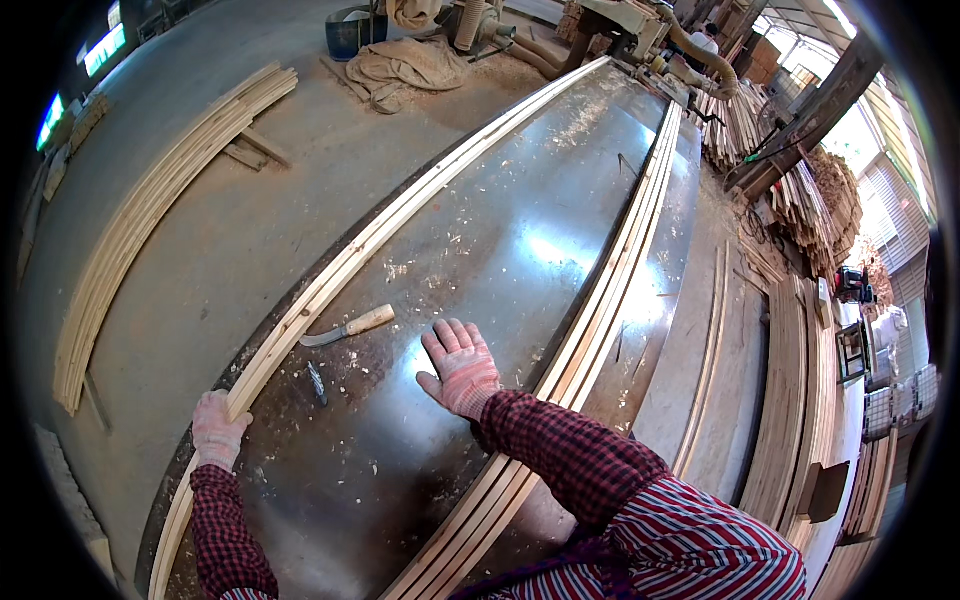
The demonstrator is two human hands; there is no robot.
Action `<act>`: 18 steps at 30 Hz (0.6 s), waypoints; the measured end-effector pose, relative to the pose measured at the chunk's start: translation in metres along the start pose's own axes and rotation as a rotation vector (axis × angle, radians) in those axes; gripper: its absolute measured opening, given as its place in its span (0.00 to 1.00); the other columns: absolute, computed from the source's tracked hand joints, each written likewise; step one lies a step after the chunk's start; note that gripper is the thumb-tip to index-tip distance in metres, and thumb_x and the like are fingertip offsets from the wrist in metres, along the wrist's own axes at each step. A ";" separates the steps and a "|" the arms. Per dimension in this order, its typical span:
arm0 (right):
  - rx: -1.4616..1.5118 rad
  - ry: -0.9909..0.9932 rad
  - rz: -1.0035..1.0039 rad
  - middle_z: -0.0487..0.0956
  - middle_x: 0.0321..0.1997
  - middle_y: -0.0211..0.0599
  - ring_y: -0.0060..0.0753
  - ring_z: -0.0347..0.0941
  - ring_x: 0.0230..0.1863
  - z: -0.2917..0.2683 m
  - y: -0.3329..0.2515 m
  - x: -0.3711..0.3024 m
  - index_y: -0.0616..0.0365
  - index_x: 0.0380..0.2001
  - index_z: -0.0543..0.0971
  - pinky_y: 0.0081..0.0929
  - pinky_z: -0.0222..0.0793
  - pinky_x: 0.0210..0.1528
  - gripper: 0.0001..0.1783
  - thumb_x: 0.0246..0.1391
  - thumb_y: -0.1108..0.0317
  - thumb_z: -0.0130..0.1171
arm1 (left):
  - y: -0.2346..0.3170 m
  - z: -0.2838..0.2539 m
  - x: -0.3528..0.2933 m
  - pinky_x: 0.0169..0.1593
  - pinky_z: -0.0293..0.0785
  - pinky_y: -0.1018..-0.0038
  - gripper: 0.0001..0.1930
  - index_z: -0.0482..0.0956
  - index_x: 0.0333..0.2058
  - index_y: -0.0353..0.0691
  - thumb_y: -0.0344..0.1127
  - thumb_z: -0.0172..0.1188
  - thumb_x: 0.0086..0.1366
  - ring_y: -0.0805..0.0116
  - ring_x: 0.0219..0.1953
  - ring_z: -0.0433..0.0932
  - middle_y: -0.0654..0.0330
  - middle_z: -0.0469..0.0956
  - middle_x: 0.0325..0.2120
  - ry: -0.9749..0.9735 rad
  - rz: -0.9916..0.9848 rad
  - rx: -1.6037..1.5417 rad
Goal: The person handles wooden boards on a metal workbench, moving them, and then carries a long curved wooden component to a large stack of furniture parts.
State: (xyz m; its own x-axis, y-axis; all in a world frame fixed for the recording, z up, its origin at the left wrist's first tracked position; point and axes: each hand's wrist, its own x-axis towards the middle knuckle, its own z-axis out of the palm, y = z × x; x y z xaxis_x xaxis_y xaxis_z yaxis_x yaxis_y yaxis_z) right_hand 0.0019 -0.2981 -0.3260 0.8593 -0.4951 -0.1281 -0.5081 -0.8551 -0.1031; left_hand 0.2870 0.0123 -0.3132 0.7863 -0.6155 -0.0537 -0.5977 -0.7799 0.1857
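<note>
At the left edge of the dark metal table [470, 260], my gloved left hand [220, 432] is closed round long pale wooden strips [375, 232] that run along that edge. My gloved right hand [462, 368] is open over the tabletop, fingers stretched out, holding nothing; I cannot tell whether it touches the surface. Beside it lies a curved-blade knife [368, 320] with a wooden handle. Nearer my left hand is a small slim bluish object [317, 383], too small to name. A second bundle of wooden strips [600, 320] lies along the table's right side, passing under my right forearm.
Wood shavings dot the tabletop. A machine with a hose [640, 40] stands at the far end. On the floor at left rests a strip stack [165, 215]; at far left back are a dark bucket [356, 33] and cloth sacking [405, 68]. Boards [790, 400] are piled at right.
</note>
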 end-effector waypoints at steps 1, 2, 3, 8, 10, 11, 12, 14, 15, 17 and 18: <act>-0.002 -0.004 -0.004 0.57 0.71 0.45 0.47 0.47 0.73 0.000 0.000 0.000 0.55 0.65 0.61 0.46 0.37 0.73 0.38 0.59 0.42 0.45 | -0.011 0.004 -0.001 0.53 0.68 0.61 0.26 0.74 0.41 0.37 0.38 0.72 0.42 0.48 0.46 0.71 0.50 0.73 0.39 0.022 -0.001 -0.034; -0.003 -0.008 -0.007 0.57 0.71 0.45 0.47 0.47 0.73 0.000 -0.001 0.001 0.55 0.65 0.61 0.46 0.37 0.73 0.38 0.59 0.42 0.45 | -0.019 0.009 0.000 0.53 0.68 0.62 0.26 0.74 0.41 0.37 0.37 0.72 0.42 0.48 0.46 0.71 0.49 0.73 0.39 0.043 -0.002 -0.067; -0.005 -0.014 -0.008 0.57 0.71 0.45 0.47 0.47 0.73 -0.001 -0.002 0.001 0.55 0.65 0.61 0.46 0.37 0.73 0.38 0.59 0.42 0.45 | -0.023 0.012 0.002 0.54 0.68 0.61 0.26 0.75 0.42 0.37 0.38 0.71 0.43 0.49 0.47 0.71 0.49 0.73 0.40 0.026 -0.004 -0.107; 0.015 -0.047 -0.003 0.56 0.72 0.45 0.46 0.45 0.74 -0.001 -0.006 0.000 0.55 0.66 0.60 0.46 0.36 0.73 0.38 0.60 0.42 0.44 | 0.011 0.020 0.016 0.55 0.67 0.61 0.27 0.77 0.44 0.37 0.40 0.70 0.44 0.49 0.49 0.71 0.49 0.75 0.42 0.059 0.116 -0.157; 0.007 -0.033 -0.002 0.56 0.72 0.45 0.46 0.45 0.74 -0.003 -0.002 0.001 0.55 0.66 0.60 0.47 0.36 0.73 0.38 0.60 0.42 0.44 | 0.024 0.020 0.026 0.55 0.67 0.61 0.28 0.77 0.45 0.37 0.41 0.70 0.44 0.50 0.49 0.72 0.49 0.75 0.42 0.024 0.060 -0.124; 0.007 -0.030 -0.004 0.56 0.72 0.45 0.46 0.45 0.74 -0.004 -0.003 0.001 0.55 0.66 0.60 0.47 0.36 0.73 0.38 0.60 0.42 0.44 | 0.029 0.020 0.028 0.55 0.67 0.61 0.28 0.77 0.46 0.37 0.41 0.70 0.44 0.50 0.49 0.72 0.49 0.75 0.43 0.006 0.030 -0.108; 0.015 -0.031 -0.004 0.56 0.72 0.45 0.45 0.45 0.74 -0.001 -0.003 0.001 0.54 0.66 0.60 0.47 0.36 0.73 0.38 0.60 0.42 0.44 | 0.035 0.021 0.027 0.55 0.67 0.61 0.28 0.76 0.47 0.37 0.42 0.69 0.46 0.50 0.49 0.72 0.49 0.75 0.43 0.023 0.007 -0.064; 0.038 0.044 -0.017 0.58 0.70 0.47 0.48 0.48 0.73 0.006 0.002 0.000 0.56 0.64 0.62 0.48 0.39 0.73 0.37 0.58 0.42 0.46 | 0.055 0.018 0.018 0.54 0.68 0.60 0.27 0.74 0.50 0.39 0.43 0.66 0.51 0.49 0.48 0.73 0.50 0.75 0.43 0.054 -0.041 0.027; 0.050 0.085 -0.025 0.59 0.69 0.48 0.49 0.50 0.72 0.006 0.002 0.000 0.57 0.63 0.64 0.48 0.40 0.72 0.37 0.58 0.43 0.47 | 0.060 0.016 0.016 0.54 0.68 0.60 0.27 0.73 0.51 0.39 0.44 0.64 0.53 0.49 0.48 0.73 0.50 0.75 0.43 0.074 -0.065 0.075; 0.046 0.071 -0.022 0.59 0.69 0.48 0.49 0.49 0.72 0.006 0.002 0.000 0.56 0.63 0.64 0.48 0.40 0.72 0.37 0.58 0.43 0.47 | 0.062 0.020 0.013 0.53 0.69 0.59 0.26 0.72 0.52 0.41 0.45 0.62 0.56 0.49 0.48 0.74 0.49 0.75 0.43 0.086 -0.086 0.133; 0.042 0.059 -0.025 0.59 0.70 0.47 0.49 0.49 0.72 0.005 0.001 -0.001 0.56 0.63 0.63 0.48 0.40 0.72 0.37 0.58 0.43 0.47 | 0.061 0.023 0.010 0.52 0.69 0.59 0.26 0.71 0.53 0.41 0.46 0.60 0.58 0.49 0.47 0.74 0.49 0.75 0.43 0.088 -0.103 0.159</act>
State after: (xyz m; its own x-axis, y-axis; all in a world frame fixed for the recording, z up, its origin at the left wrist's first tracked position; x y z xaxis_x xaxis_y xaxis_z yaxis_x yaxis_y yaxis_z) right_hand 0.0003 -0.2980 -0.3304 0.8732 -0.4828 -0.0665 -0.4872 -0.8608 -0.1471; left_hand 0.2553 -0.0439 -0.3250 0.8512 -0.5243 0.0231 -0.5248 -0.8509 0.0256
